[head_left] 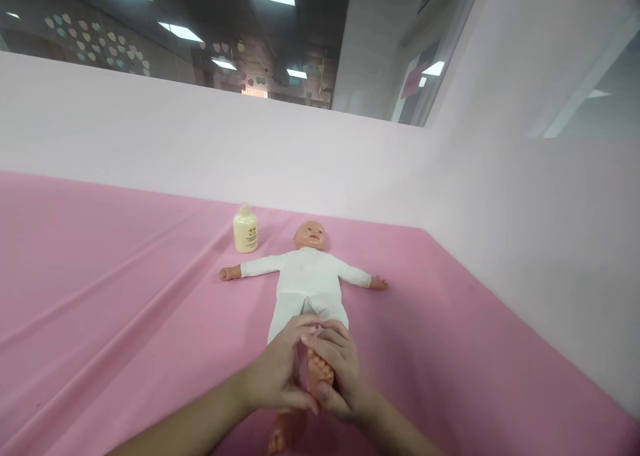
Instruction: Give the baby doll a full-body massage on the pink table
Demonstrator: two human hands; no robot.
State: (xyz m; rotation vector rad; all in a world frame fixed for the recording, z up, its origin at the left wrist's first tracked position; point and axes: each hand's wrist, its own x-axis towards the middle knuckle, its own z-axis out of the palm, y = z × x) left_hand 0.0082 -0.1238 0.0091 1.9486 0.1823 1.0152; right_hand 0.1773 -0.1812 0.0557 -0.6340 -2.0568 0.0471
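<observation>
A: Item one, baby doll [306,279]. Position?

B: On its back on the pink sheet [125,296], arms spread, head toward the wall. Fully dressed in a white top and white trousers; nothing is off it. Both feet bare.

A: Progress?

B: Judged early: work is on one leg only, the other foot [286,431] lies loose nearer the camera.

A: Left hand [280,373]?

B: Curled partway, fingers over the lower leg, thumb underneath. Closed round the leg, not tight.

A: Right hand [340,376]?

B: Cupped about the raised foot [320,369], fingers across its top, thumb at the heel. Grasping it.

A: Item two?

B: Cream lotion bottle [245,229], upright, just beside the doll's head, untouched, cap on.
</observation>
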